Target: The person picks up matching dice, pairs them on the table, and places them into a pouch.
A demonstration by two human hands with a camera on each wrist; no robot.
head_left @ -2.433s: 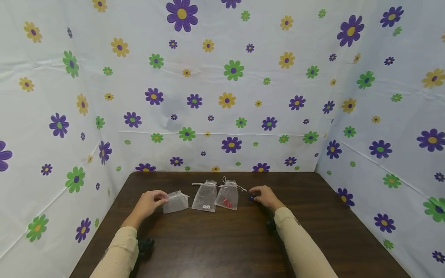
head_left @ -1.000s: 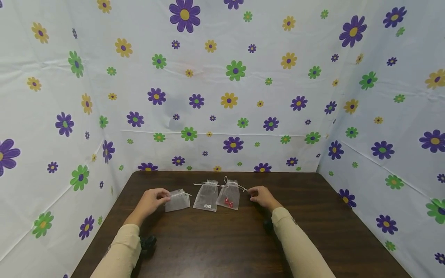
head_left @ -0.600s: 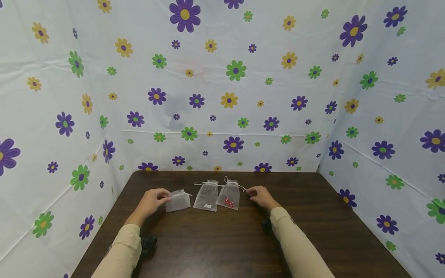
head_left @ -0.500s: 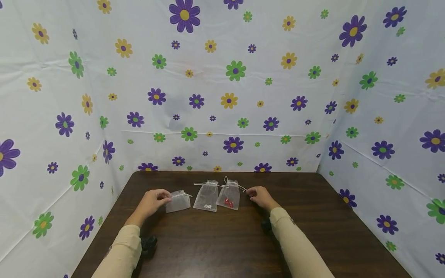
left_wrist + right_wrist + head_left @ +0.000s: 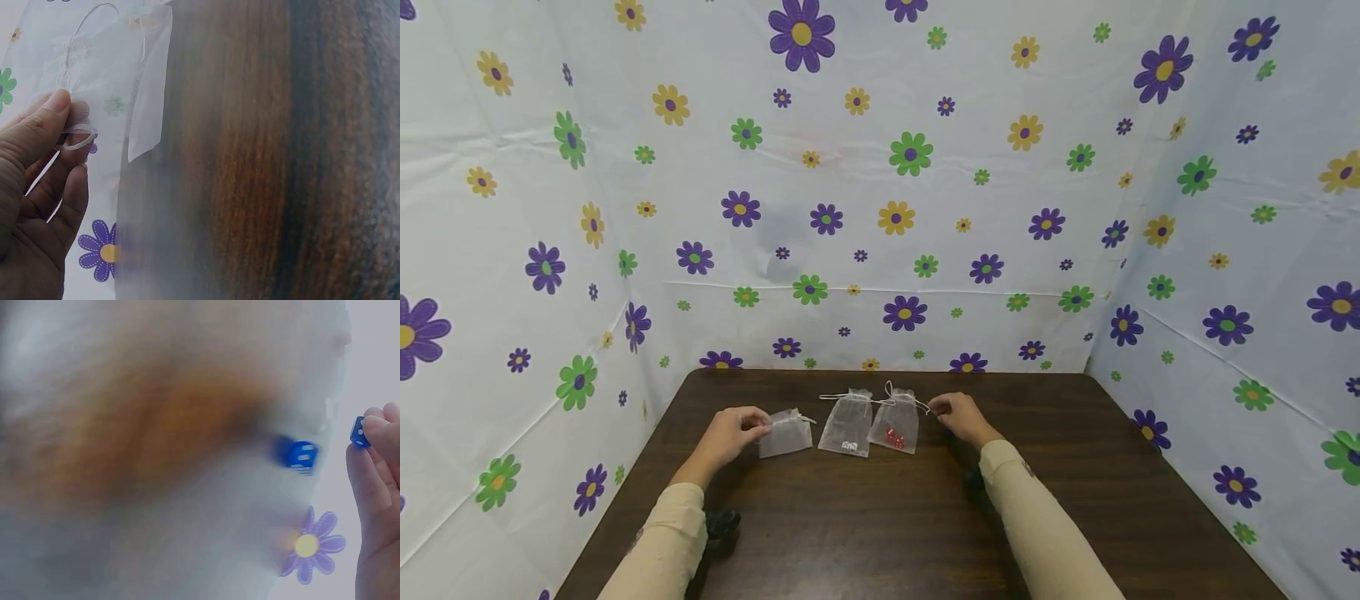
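Note:
My left hand pinches the neck of a small sheer white drawstring bag on the left of the table. In the left wrist view a loop of white cord hangs at those fingers. My right hand pinches a blue die between thumb and fingertips, seen in the right wrist view. A second blue die lies on the table beside that hand. Between the hands lie two more sheer bags: one with white dice, one with red dice.
The dark wood table reaches back to a white flowered cloth, which also hangs at both sides. White drawstrings of the two middle bags stretch toward each other and toward my right hand.
My right hand has shifted slightly left and toward the back, near the drawstring end of the bag with red dice. My left hand stays at its bag.

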